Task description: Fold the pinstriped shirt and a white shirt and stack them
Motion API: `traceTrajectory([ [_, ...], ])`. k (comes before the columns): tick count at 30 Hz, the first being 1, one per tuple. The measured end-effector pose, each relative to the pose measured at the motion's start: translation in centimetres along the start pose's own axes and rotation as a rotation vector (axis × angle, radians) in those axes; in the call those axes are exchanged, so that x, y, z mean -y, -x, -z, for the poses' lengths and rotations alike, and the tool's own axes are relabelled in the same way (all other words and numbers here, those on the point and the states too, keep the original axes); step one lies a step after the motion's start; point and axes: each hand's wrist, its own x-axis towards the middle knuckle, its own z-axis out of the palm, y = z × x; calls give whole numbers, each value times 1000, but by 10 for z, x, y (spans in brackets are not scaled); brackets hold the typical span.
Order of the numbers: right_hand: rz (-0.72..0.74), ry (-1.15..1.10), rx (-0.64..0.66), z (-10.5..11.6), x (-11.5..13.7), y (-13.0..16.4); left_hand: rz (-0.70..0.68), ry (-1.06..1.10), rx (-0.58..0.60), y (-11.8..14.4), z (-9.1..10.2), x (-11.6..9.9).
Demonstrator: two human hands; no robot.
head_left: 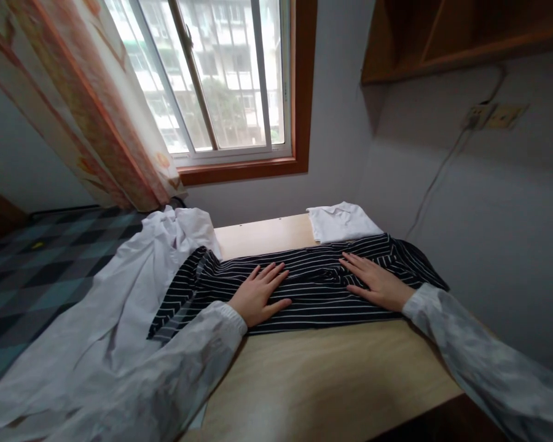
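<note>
1. Bed (23, 294), far left: flat cloth in dark and grey-blue checks. One.
2. Curtain (96, 104): soft, hanging in long folds, orange and cream with a leaf-like print. One panel in view.
3. White cloth (115, 307): crumpled, deep creases, heaped at the table's left side and trailing towards me. One heap.
4. Window (230, 80): glass panes, pale metal frame, reddish-brown wood surround. One.
5. My left hand (258, 298): palm down, fingers spread, resting on the stripes, gripping nothing. Sleeve (188, 359) thin, pale, wrinkled, gathered at the cuff.
6. Striped cloth (322, 307): black with narrow white lines, a long flattened shape lying across the table under both my hands; small rumples near the middle, left end over the white heap. One.
7. Table (304, 380): smooth, pale wood grain. One.
8. Folded white cloth (343, 222): neat, roughly rectangular, beyond the stripes at the far side. One.
9. My right hand (376, 283): flat, fingers extended, pressing nothing between them. Two hands, two matching sleeves.
10. Shelf (447, 52): brown wood, boxy. Below it, two sockets (504, 116), one thin cord (437, 175).
</note>
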Motion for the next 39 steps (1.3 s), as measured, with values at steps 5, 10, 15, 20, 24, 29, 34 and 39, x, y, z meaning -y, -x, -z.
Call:
traceTrajectory([
  [5,-112,20,-39,-1,0,13,153,-48,-77,13,-2,9],
  [10,-267,77,-106,-7,-7,15,236,-94,-148,16,-7,14],
  [15,-383,158,-113,-11,-20,20,307,-142,-180,20,-12,20],
  [20,-477,199,-134,-7,-40,29,324,-157,-199,24,-14,24],
  [24,-541,241,-182,-8,-60,37,330,-155,-201,25,-13,25],
  [29,-521,256,-243,-16,-72,44,350,-130,-177,25,-10,17],
  [34,-508,224,-230,-21,-82,47,366,-134,-152,27,11,16],
  [39,-504,220,-248,-26,-89,50,458,-271,-198,44,63,47],
])
